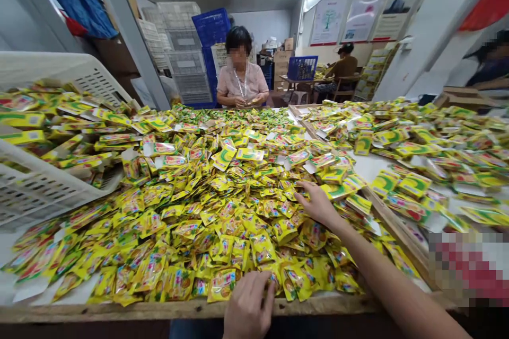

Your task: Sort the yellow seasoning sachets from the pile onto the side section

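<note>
My left hand (248,302) is at the front edge of the table, beside the nearest yellow sachets (222,283). Its fingers are loosely bent with the thumb a little apart, and I see nothing held in it. Farther forward and to the right, my right hand (316,204) reaches over the heap with its fingers stretched out. Their tips are by small yellow and green cartons (336,190) and more sachets; whether they touch any is unclear. Several flattened or open-ended cartons (250,154) lie mixed across the heap.
A white plastic crate (43,185) full of cartons lies tipped at the left. A wooden strip (397,233) divides off more cartons (413,185) at the right. Across the table sits a co-worker (242,82) with both hands at the heap. Stacked crates (185,58) stand behind.
</note>
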The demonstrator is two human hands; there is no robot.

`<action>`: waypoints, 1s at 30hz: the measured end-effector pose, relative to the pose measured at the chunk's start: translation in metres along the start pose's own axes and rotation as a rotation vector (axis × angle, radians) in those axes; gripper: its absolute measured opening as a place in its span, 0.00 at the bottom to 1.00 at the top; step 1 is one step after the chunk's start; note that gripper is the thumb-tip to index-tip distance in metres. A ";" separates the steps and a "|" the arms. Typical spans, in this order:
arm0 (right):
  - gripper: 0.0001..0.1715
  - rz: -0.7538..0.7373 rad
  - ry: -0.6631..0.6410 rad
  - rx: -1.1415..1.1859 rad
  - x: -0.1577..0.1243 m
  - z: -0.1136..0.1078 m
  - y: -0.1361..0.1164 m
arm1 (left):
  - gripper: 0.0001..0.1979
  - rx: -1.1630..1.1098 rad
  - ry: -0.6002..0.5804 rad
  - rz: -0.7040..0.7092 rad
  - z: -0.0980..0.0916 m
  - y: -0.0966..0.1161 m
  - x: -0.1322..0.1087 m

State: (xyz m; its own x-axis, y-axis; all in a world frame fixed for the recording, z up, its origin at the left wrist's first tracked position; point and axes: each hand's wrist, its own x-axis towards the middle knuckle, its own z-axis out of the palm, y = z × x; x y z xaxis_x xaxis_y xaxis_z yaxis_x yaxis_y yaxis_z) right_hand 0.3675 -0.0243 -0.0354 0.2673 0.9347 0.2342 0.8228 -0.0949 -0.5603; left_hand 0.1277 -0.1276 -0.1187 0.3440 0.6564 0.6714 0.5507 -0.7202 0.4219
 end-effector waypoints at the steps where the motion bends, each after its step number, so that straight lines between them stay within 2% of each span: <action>1: 0.18 -0.007 -0.054 -0.048 0.005 0.013 -0.005 | 0.07 -0.006 -0.007 -0.011 0.000 0.000 -0.002; 4: 0.18 0.000 -0.179 -0.180 0.020 0.033 -0.011 | 0.05 -0.115 -0.059 -0.082 -0.013 -0.002 0.002; 6: 0.16 -0.011 -0.244 -0.239 0.027 0.035 -0.008 | 0.04 -0.169 -0.091 -0.162 -0.031 -0.009 0.022; 8: 0.16 -0.024 -0.276 -0.276 0.030 0.033 -0.004 | 0.07 -0.093 -0.143 -0.246 -0.050 -0.024 0.057; 9: 0.18 -0.026 -0.279 -0.287 0.029 0.031 -0.003 | 0.09 0.001 -0.207 -0.272 -0.056 -0.034 0.080; 10: 0.20 -0.027 -0.275 -0.292 0.028 0.028 -0.003 | 0.10 0.130 -0.325 -0.282 -0.059 -0.046 0.105; 11: 0.22 -0.028 -0.266 -0.289 0.026 0.025 -0.003 | 0.11 0.285 -0.500 -0.299 -0.057 -0.059 0.130; 14: 0.24 -0.042 -0.231 -0.257 0.016 0.011 -0.008 | 0.12 0.422 -0.640 -0.347 -0.031 -0.101 0.194; 16: 0.25 -0.056 -0.187 -0.103 0.007 0.000 -0.013 | 0.10 0.477 -0.706 -0.361 -0.006 -0.123 0.220; 19: 0.22 -0.039 -0.097 0.443 -0.007 -0.012 -0.024 | 0.17 0.513 -0.775 -0.351 0.019 -0.142 0.235; 22: 0.22 0.109 -0.135 0.930 -0.017 -0.011 -0.036 | 0.18 0.513 -0.810 -0.336 0.025 -0.146 0.234; 25: 0.23 0.273 -0.217 1.168 -0.021 -0.002 -0.044 | 0.17 0.505 -0.820 -0.347 0.021 -0.142 0.231; 30: 0.27 0.329 -0.205 1.309 -0.023 0.009 -0.045 | 0.16 0.540 -0.786 -0.423 0.021 -0.133 0.229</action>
State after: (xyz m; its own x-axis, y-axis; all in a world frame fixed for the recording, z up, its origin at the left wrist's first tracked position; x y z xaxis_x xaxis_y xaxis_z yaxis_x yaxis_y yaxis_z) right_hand 0.3202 -0.0383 -0.0224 0.1839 0.9765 -0.1121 -0.3678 -0.0374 -0.9292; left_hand 0.1491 0.1235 -0.0336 0.3348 0.9325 -0.1356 0.9420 -0.3278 0.0712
